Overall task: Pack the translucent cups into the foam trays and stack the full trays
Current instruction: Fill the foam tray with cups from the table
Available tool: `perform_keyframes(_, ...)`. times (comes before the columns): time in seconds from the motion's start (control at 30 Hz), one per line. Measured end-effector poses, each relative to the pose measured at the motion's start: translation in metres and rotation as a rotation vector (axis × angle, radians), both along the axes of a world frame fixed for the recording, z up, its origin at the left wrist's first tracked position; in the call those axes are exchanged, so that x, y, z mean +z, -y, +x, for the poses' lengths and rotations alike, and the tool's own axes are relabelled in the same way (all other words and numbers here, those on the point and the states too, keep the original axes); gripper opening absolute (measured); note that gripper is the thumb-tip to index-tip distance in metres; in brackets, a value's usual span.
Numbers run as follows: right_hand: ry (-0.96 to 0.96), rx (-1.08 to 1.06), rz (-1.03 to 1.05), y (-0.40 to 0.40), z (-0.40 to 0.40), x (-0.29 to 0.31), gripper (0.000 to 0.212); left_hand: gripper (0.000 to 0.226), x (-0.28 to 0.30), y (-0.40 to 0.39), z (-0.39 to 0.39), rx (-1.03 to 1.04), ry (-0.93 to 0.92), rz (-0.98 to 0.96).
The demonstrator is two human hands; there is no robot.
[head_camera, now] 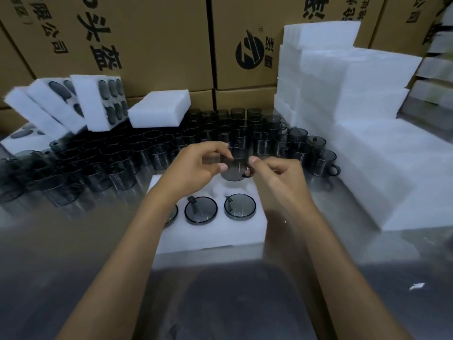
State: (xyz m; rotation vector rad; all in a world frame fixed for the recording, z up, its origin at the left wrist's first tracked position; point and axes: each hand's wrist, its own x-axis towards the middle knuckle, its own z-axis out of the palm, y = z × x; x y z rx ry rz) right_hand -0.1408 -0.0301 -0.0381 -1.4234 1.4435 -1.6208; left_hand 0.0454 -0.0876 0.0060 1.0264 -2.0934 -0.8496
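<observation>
A white foam tray [213, 234] lies on the table in front of me. Its near row holds three smoky translucent cups, among them the middle one [201, 210] and the right one [240, 207]. Above the tray's far row both hands hold one more translucent cup [234, 168]. My left hand [196, 168] grips its body with curled fingers and thumb. My right hand [274, 177] pinches it at the dark handle. Behind, several loose cups [157, 148] crowd the table.
Filled foam trays [98, 101] lean at the back left, with one blank foam block [159, 109] lying on the cups. Tall stacks of foam trays [355, 106] stand on the right. Cardboard boxes [159, 40] wall the back. A scrap of foam [416, 286] lies near right.
</observation>
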Motion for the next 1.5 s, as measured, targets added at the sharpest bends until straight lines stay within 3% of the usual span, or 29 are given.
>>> perform_keyframes(0.23,-0.029,0.043,0.021,0.001,0.003,-0.002,0.024,0.022,-0.004,0.007,0.008,-0.088,-0.039,0.101)
perform_keyframes(0.37,0.002,0.101,0.059,-0.002,-0.002,0.000,0.010,0.023,-0.003,0.008,0.011,-0.113,-0.034,0.117)
perform_keyframes(0.5,0.066,0.206,0.120,-0.006,-0.004,0.002,0.034,0.018,-0.006,0.008,0.011,-0.125,-0.024,0.140)
perform_keyframes(0.7,-0.096,0.216,0.137,-0.008,-0.009,0.000,0.029,0.016,-0.012,0.007,0.006,-0.097,0.067,0.132)
perform_keyframes(0.9,-0.185,0.266,0.245,-0.003,-0.016,-0.004,0.042,0.051,-0.017,0.006,0.007,-0.033,0.070,0.147)
perform_keyframes(1.03,-0.194,0.269,0.288,-0.001,-0.015,-0.005,0.043,0.052,-0.021,0.007,0.007,-0.002,0.175,0.161)
perform_keyframes(1.5,0.039,0.265,0.300,0.006,-0.007,-0.018,0.036,0.044,-0.022,0.010,0.007,-0.009,0.242,0.184)
